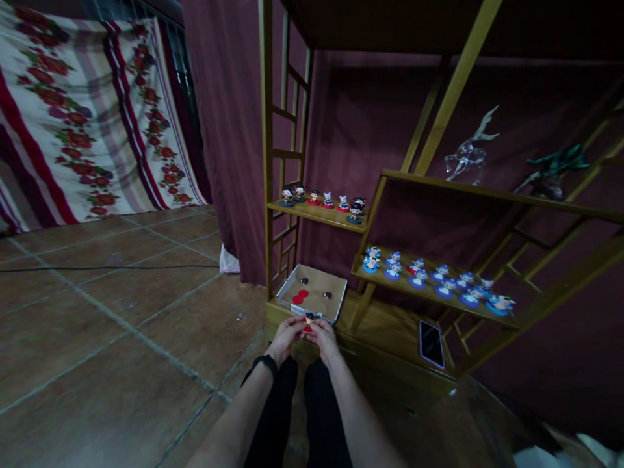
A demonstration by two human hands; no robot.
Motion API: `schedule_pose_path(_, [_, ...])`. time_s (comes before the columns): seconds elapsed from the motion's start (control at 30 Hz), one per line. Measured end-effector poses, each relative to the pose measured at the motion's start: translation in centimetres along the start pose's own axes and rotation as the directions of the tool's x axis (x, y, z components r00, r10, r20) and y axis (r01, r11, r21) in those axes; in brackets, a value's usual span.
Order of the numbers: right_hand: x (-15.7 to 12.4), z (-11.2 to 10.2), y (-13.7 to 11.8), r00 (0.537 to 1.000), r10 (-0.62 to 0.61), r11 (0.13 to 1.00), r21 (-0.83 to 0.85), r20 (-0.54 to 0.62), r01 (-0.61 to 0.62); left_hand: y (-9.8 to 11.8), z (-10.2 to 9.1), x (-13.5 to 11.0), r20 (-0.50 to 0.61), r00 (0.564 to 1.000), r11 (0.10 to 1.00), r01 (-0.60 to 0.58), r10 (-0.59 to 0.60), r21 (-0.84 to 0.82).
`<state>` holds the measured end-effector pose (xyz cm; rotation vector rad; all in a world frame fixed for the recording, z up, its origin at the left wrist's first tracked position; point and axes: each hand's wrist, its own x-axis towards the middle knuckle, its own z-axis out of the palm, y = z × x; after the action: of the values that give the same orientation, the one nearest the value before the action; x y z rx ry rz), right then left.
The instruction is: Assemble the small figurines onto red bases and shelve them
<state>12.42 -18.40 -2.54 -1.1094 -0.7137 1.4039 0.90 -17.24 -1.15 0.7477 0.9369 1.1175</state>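
Between my two hands is a small figurine (309, 320) with black hair and a red lower part, upright in front of the box. My left hand (286, 335) pinches it from the left, fingers closed. From the other side my right hand (324, 333) grips it too. Just beyond them sits a shallow open box (336, 286) on the lowest shelf board. Inside it lie red round discs (298, 299) and two small dark-topped pieces, one dark piece (304, 281) at the left and another dark piece (327, 295) at the right.
Several figurines (328, 200) stand on the upper left shelf, and several blue-based figurines (418, 279) on the middle shelf. A phone or tablet (431, 344) lies at the lower right. Above stands a clear glass ornament (465, 159). A wooden upright (268, 162) borders the left side.
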Motion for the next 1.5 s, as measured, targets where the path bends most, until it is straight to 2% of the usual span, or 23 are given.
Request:
schedule_pose_path(0.3, [0.4, -0.1, 0.5, 1.000, -0.013, 1.000, -0.014, -0.007, 0.012, 0.2, -0.1, 0.2, -0.022, 0.999, 0.998, 0.037, -0.037, 0.041])
schedule_pose_path(0.53, [0.1, 0.0, 0.2, 1.000, 0.013, 0.999, -0.042, 0.006, -0.012, -0.6, -0.6, 0.9, 0.003, 1.000, 0.999, -0.001, 0.001, 0.034])
schedule_pose_path(0.77, [-0.1, 0.1, 0.0, 1.000, 0.020, 0.997, -0.072, -0.012, -0.020, -0.7, -0.7, 1.2, -0.022, 1.000, 0.999, -0.006, 0.007, 0.039])
schedule_pose_path(1.07, [0.0, 0.2, 0.1, 1.000, 0.004, 1.000, -0.029, -0.003, -0.004, -0.5, -0.3, 0.7, 0.019, 1.000, 0.999, -0.006, 0.005, 0.039])
schedule_pose_path(1.5, [0.1, 0.2, 0.5, 0.997, -0.069, 0.997, -0.046, -0.032, 0.067, -0.9, -0.4, 1.0, -0.004, 1.000, 0.999, -0.020, 0.020, 0.045])
